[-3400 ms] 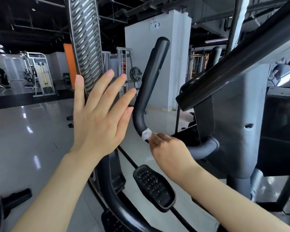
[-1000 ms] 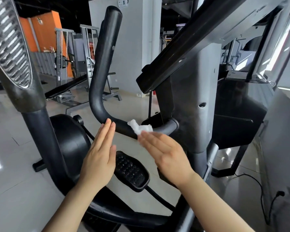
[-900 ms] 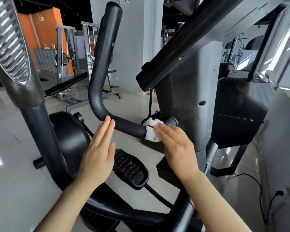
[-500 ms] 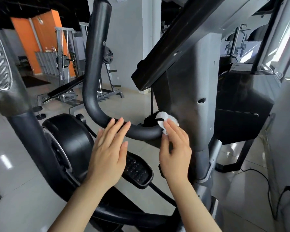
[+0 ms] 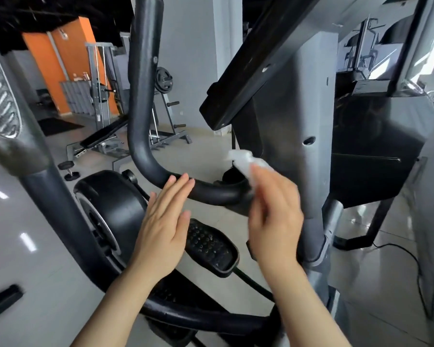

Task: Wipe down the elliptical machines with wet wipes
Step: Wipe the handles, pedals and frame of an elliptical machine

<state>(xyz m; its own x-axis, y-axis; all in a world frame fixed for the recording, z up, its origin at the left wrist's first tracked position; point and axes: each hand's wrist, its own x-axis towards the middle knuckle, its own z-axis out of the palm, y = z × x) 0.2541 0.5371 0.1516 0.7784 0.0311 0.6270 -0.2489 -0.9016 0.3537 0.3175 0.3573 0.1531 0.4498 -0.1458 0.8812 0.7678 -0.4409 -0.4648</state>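
My right hand (image 5: 273,211) is blurred, and the wet wipe (image 5: 246,166) at its fingertips is blurred too, so I cannot tell if the wipe touches the grey column (image 5: 311,116) or only is near it. The hand covers the place where the handlebar (image 5: 140,96) joins the column. The top of the handlebar is cut by the upper edge. My left hand (image 5: 164,221) hides a part of the pedal (image 5: 211,246), and I cannot tell if its fingertips touch the bar. The ribbed grip (image 5: 0,101) at the left is cut by the edge.
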